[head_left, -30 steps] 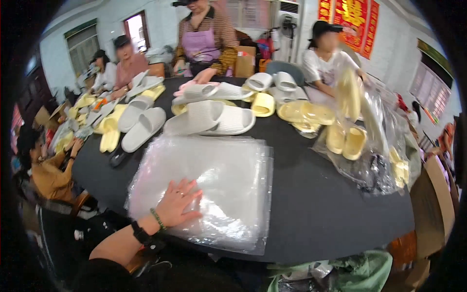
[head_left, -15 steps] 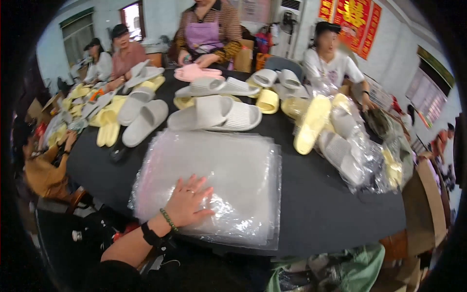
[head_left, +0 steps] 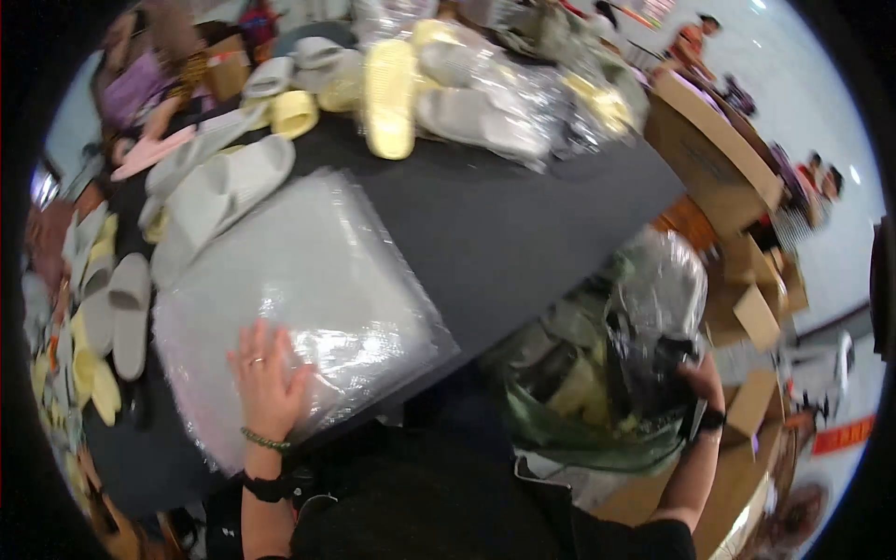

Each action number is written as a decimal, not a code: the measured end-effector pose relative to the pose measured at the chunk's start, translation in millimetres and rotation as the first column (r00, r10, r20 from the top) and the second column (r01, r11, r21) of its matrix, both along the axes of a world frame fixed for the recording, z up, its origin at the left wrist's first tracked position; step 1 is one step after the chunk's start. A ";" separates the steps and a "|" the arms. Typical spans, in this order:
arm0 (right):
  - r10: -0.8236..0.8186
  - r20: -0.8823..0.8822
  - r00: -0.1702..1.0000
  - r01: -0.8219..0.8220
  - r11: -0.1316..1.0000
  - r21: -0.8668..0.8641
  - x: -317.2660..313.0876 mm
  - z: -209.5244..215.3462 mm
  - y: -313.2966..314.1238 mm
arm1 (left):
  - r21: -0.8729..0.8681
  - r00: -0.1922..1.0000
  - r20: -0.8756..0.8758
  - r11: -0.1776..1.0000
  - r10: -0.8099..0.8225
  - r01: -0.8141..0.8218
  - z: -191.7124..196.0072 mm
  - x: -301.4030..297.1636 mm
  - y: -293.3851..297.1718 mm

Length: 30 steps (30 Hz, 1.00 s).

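Observation:
My left hand (head_left: pixel 267 381) lies flat with fingers spread on a stack of clear plastic bags (head_left: pixel 289 252) at the table's near edge. Off to the right, my right hand (head_left: pixel 702 381) is closed on a clear plastic bag (head_left: pixel 665 289) with something pale grey and dark inside, perhaps slippers. That bag is at the opening of a green sack (head_left: pixel 551 420) beside the table, where yellowish and grey shapes show through plastic. Just beyond the stack rest grey slippers (head_left: pixel 233 182), overlapping each other.
The black table (head_left: pixel 523 215) also bears a yellow slipper (head_left: pixel 390 98), bagged slippers (head_left: pixel 485 121), a pink slipper (head_left: pixel 154 151) and more pairs at left. Cardboard boxes (head_left: pixel 714 140) stand at right. A co-worker in a purple apron (head_left: pixel 135 89) is across the table.
The view has swung right and down. My right hand has come into view, gripping a plastic bag at the green sack. My left hand stays on the stack.

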State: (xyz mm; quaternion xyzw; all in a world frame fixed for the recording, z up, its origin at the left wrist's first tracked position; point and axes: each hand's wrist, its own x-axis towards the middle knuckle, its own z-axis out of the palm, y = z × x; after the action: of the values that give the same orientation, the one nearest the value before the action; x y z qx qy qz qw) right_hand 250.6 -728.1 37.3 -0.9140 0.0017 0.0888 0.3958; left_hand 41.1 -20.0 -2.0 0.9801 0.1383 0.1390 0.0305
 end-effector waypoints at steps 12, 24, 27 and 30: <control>-0.241 0.589 0.771 -0.166 0.818 0.551 26.9 187.1 69.8 | 0.026 0.998 -0.029 0.998 0.057 -0.056 -1.5 -7.2 0.6; -0.101 0.480 0.872 -0.445 0.246 0.861 176.7 142.8 425.6 | -0.015 0.998 0.055 0.999 0.043 -0.042 4.2 -6.7 -5.8; -0.065 0.393 0.917 -0.366 0.252 0.896 201.6 69.6 477.2 | -0.030 0.998 0.067 0.999 0.016 -0.014 7.6 -3.6 -8.1; 0.197 0.032 0.980 -0.022 -0.054 0.998 176.7 41.7 508.5 | -0.052 0.998 0.060 0.998 0.029 -0.026 6.6 -5.6 -6.2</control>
State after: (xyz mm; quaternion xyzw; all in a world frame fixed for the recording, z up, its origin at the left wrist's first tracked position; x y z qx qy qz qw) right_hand 427.3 -219.6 79.0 -0.3355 -0.1118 0.1492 0.9234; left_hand 35.5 -26.2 4.6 0.9723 0.1545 0.1655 0.0580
